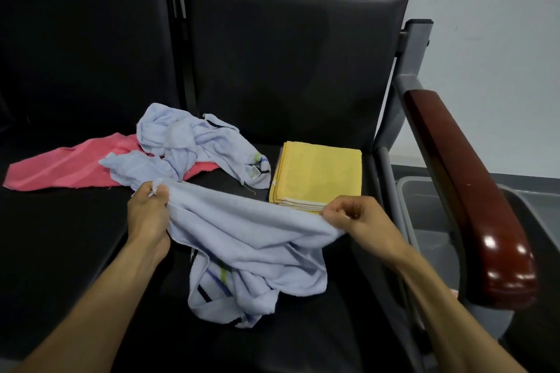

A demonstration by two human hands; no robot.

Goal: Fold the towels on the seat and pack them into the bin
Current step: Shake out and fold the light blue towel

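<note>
**Light blue towel stretched between both hands, one yellow towel already folded**

Head view: the left hand (148, 215) pinches one end of a light blue towel (251, 239) at the near middle of the black seat (60, 236), fingers curled tight around a bunched corner. The right hand (354, 218) grasps the opposite end, its fingers closed over the cloth just at the near edge of the folded yellow towel (318, 172). Between the two grips the upper edge is pulled into a fairly straight line, while the rest of the cloth hangs and rumples toward the near side, with its striped border crumpled at the bottom. Holding it this way looks meant to find and tension one long edge, so that the towel can be laid flat before its first fold.

The yellow towel lies squared up on the right part of the seat, close to the armrest (472, 200); its spot nearest the bin (424, 221) probably makes the later transfer short. The grey bin stands on the floor to the right, beyond the armrest, and only part of it shows; a small patch of pink shows low down by the armrest, but I cannot tell what it is.

Further off and to the left, a second light blue towel (188, 142) sits in a crumpled heap on top of a pink towel (60, 166) spread loosely across the seat. Both are unfolded and out of the working space, which suggests they are waiting their turn. By this reckoning the task is in its earlier half.
</note>
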